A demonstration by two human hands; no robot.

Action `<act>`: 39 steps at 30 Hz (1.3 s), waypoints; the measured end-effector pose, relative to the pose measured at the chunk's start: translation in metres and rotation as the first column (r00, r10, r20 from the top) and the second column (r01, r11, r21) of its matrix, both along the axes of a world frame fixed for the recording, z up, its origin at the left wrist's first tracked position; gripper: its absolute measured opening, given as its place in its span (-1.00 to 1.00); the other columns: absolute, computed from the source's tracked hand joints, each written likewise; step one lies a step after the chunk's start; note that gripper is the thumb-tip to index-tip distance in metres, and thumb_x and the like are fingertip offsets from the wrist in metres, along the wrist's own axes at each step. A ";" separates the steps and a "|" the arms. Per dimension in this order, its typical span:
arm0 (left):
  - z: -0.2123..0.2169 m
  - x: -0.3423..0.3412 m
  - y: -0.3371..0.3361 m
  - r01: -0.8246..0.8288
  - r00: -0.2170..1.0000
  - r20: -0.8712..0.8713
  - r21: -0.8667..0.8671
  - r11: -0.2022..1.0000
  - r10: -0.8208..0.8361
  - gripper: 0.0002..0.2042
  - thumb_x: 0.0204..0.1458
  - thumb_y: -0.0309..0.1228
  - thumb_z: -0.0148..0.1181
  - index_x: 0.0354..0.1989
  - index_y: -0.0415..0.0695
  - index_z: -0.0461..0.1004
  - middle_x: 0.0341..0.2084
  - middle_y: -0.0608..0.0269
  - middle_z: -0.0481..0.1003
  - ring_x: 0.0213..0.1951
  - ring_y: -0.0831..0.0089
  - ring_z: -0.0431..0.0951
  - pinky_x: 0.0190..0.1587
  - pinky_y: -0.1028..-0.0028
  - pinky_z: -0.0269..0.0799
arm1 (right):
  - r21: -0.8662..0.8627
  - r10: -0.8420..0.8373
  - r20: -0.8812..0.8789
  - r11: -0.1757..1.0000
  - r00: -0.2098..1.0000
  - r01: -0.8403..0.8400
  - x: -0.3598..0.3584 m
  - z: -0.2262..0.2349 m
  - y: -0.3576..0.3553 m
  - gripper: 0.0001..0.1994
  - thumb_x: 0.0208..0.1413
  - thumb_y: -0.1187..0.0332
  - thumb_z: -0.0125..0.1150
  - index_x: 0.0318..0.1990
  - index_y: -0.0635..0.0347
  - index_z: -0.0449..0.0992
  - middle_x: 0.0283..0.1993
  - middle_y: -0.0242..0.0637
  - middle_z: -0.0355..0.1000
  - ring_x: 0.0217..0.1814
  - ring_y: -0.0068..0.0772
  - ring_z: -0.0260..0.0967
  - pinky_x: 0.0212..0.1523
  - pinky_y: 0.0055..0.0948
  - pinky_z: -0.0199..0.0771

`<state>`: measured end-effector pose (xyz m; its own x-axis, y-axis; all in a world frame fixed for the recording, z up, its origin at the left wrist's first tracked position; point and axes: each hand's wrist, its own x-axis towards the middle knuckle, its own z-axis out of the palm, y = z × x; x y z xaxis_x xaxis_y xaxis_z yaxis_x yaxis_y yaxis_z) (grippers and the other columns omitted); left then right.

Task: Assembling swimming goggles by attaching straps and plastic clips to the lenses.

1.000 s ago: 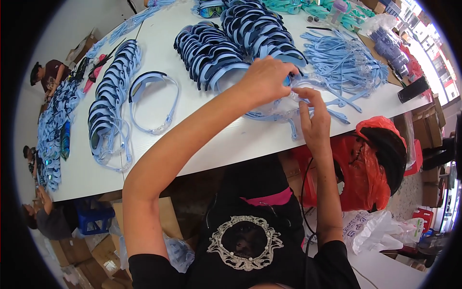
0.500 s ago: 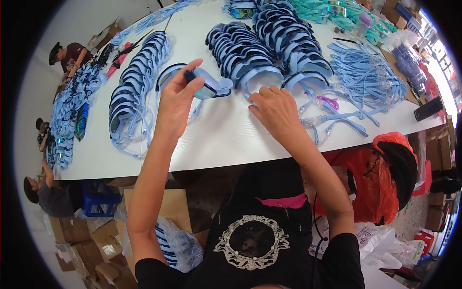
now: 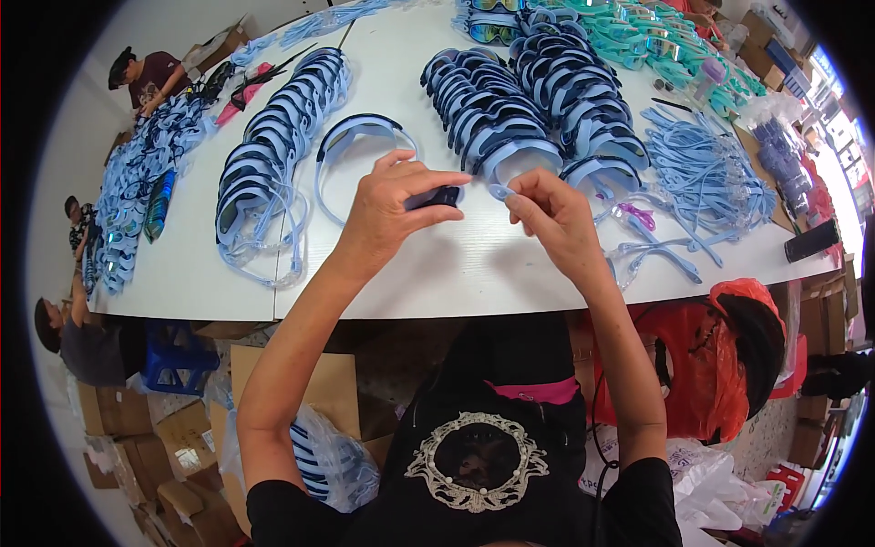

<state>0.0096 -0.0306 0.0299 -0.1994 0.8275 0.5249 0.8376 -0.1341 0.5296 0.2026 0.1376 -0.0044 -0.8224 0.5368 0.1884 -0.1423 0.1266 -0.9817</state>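
Observation:
My left hand [image 3: 396, 202] is closed round dark-rimmed swim goggles [image 3: 444, 197], mostly hidden by the fingers and seen edge-on. Facing it, my right hand [image 3: 553, 214] pinches a small light-blue piece [image 3: 500, 191] that looks like a strap end. A narrow gap separates the two hands above the white table [image 3: 392, 283]. Behind my left hand, light-blue goggles with a looped strap [image 3: 360, 128] lie on the table. Just beyond my right hand is the near end of a row of nested light-blue goggles [image 3: 510, 150].
Another goggle row [image 3: 273, 146] runs along the left, and one more [image 3: 592, 114] lies right of centre. Loose light-blue straps [image 3: 711, 173] are heaped at the right, near a black cylinder [image 3: 811, 239]. Green goggles [image 3: 638, 36] fill the far right. Co-workers [image 3: 150, 82] are at the left.
My left hand has moved right and turned, bringing its goggles edge-on toward my right hand. My right hand has drawn back slightly and now pinches the light-blue piece. The view has shifted a little.

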 end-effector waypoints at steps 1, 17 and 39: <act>0.004 0.003 0.002 0.040 0.998 0.050 -0.021 0.999 -0.039 -0.72 -0.02 -0.43 0.52 -0.09 -0.09 0.75 -0.44 0.32 0.56 -0.30 0.40 0.54 0.33 0.20 0.30 | 0.106 -0.021 -0.003 0.994 1.000 0.021 0.004 0.004 -0.004 -0.89 0.27 0.43 0.38 -0.18 0.27 0.59 -0.34 -0.22 0.59 -0.39 -0.47 0.49 -0.34 -0.50 0.45; -0.002 0.029 0.043 0.265 0.964 0.092 -0.284 0.922 -0.249 -0.68 0.08 -0.39 0.46 -0.01 -0.25 0.68 -0.31 0.14 0.56 -0.20 0.19 0.52 -0.14 0.29 0.44 | 0.933 -0.252 -0.098 0.312 0.963 0.177 0.027 0.014 0.008 -0.77 0.09 0.26 0.48 -0.36 0.06 0.49 -0.47 -0.37 0.46 -0.37 -0.28 0.49 -0.43 -0.24 0.44; 0.005 0.037 0.028 0.151 0.978 0.161 -0.085 0.985 -0.136 -0.68 0.35 -0.20 0.15 0.09 -0.17 0.55 -0.07 0.20 0.56 0.06 0.23 0.47 0.23 0.26 0.29 | -0.094 0.047 -0.076 0.994 0.996 -0.054 0.007 0.003 0.026 -0.64 0.40 0.16 0.25 -0.37 0.26 0.67 -0.72 -0.50 0.19 -0.65 -0.55 -0.02 -0.56 -0.47 0.08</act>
